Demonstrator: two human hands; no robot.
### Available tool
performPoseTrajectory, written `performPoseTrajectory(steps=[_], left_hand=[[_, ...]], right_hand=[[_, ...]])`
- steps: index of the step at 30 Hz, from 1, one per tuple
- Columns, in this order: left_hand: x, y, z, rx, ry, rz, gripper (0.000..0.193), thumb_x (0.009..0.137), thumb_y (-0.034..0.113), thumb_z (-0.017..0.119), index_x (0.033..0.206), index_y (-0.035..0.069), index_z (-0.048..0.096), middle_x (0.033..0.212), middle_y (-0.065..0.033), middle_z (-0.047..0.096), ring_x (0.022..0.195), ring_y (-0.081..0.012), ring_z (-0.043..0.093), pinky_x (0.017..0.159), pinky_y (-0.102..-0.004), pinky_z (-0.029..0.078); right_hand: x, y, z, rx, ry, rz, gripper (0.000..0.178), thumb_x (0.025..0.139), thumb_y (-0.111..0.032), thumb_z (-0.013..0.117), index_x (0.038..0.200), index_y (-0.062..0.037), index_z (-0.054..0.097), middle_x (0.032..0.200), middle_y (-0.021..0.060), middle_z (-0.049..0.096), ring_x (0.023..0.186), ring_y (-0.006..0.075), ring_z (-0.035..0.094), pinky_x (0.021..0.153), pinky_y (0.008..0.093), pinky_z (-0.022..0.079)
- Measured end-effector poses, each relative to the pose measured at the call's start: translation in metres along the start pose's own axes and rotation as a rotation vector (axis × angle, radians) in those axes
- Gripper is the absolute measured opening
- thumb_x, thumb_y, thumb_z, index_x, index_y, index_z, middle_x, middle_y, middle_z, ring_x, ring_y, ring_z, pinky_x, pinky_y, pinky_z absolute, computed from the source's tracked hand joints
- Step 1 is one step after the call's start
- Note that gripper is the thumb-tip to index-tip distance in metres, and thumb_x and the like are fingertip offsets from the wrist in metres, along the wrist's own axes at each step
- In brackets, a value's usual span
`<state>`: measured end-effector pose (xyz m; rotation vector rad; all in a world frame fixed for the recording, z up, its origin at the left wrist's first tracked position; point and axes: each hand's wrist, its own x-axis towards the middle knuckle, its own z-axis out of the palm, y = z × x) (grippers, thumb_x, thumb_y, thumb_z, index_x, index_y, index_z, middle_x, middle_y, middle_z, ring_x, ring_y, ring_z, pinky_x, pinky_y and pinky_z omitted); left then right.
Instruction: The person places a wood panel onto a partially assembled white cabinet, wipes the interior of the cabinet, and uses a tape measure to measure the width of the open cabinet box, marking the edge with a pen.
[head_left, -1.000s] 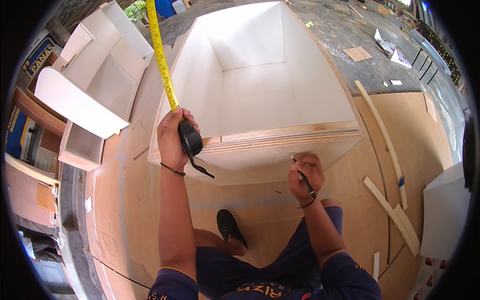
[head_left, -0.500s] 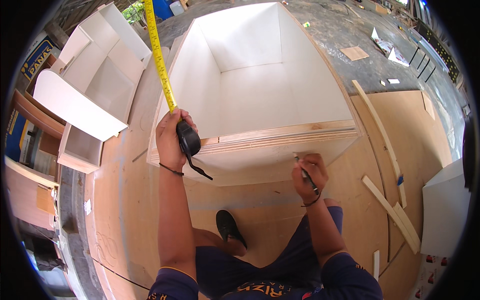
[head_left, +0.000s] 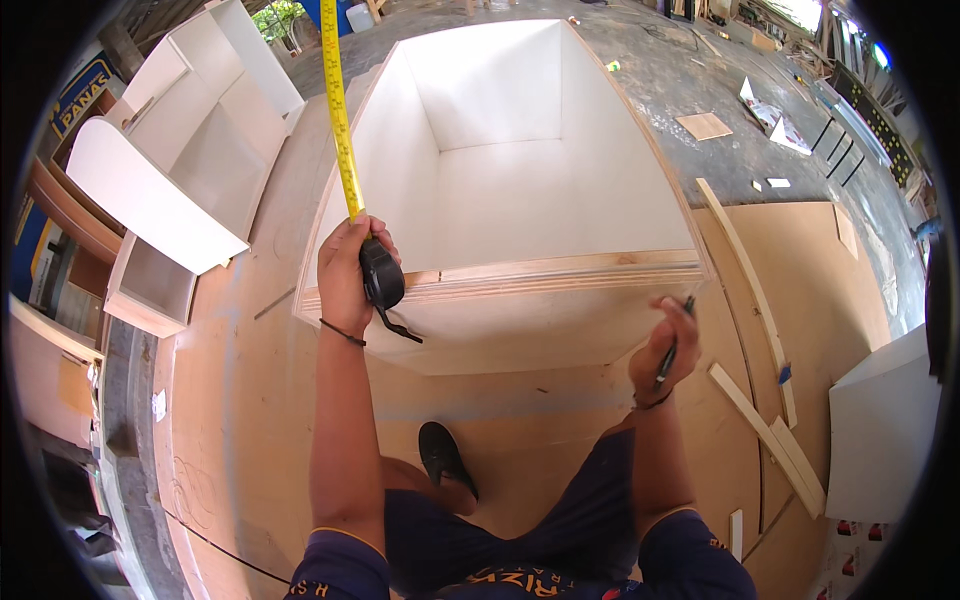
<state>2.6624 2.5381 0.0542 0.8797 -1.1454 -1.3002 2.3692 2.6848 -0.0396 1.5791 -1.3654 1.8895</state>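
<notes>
My left hand (head_left: pixel 345 270) is closed round a black tape measure (head_left: pixel 381 274) at the near left corner of the cabinet. Out of its case the yellow blade (head_left: pixel 341 130) runs up and away past the cabinet's left side; a black strap hangs below. In front of the near right corner, my right hand (head_left: pixel 664 350) grips a dark pen or pencil (head_left: pixel 668 362), its tip pointing up. Between and beyond my hands lies the open wooden cabinet box (head_left: pixel 500 205), white inside, with a layered bare-wood near edge (head_left: pixel 540 275).
White cabinet units (head_left: pixel 150 190) stand at the left, one with a rounded side, beside a small open box (head_left: pixel 150 285). Wooden strips (head_left: pixel 750 290) lie on plywood sheets (head_left: pixel 820 260) at the right. A white box (head_left: pixel 880 420) sits at the lower right.
My right hand has moved right with the pen or pencil, from below the cabinet's near edge to its right corner. The tape blade now leans less to the left.
</notes>
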Motion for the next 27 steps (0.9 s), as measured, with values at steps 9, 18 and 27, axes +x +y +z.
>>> performPoseTrajectory(steps=[9, 18, 27], left_hand=[[-0.001, -0.002, -0.008, 0.010, -0.021, 0.028, 0.023, 0.090, 0.025, 0.051, 0.083, 0.003, 0.052, 0.066, -0.0058, 0.054, 0.054, -0.0145, 0.054, 0.050, -0.0240, 0.044], [-0.007, 0.000, -0.009, 0.011, 0.019, 0.078, 0.029, 0.089, 0.029, 0.052, 0.078, 0.003, 0.054, 0.064, -0.0053, 0.054, 0.056, -0.0135, 0.054, 0.051, -0.0239, 0.044], [-0.070, 0.018, -0.035, 0.191, 0.022, 0.035, 0.033, 0.089, 0.033, 0.053, 0.080, 0.002, 0.055, 0.065, -0.0055, 0.055, 0.054, -0.0143, 0.054, 0.051, -0.0243, 0.044]], right_hand=[[0.137, 0.012, 0.024, -0.028, -0.389, 0.034, 0.009, 0.083, -0.007, 0.056, 0.089, -0.0003, 0.058, 0.079, 0.0154, 0.061, 0.071, 0.0300, 0.060, 0.062, 0.0328, 0.046], [0.125, 0.040, 0.044, -0.432, -1.119, 0.329, 0.037, 0.084, -0.030, 0.044, 0.073, -0.0003, 0.062, 0.082, 0.0190, 0.062, 0.080, 0.0359, 0.056, 0.077, 0.0441, 0.044], [0.125, 0.048, 0.040, -0.442, -1.279, 0.113, 0.029, 0.077, -0.034, 0.059, 0.083, -0.0062, 0.064, 0.093, 0.0182, 0.063, 0.086, 0.0323, 0.060, 0.082, 0.0434, 0.045]])
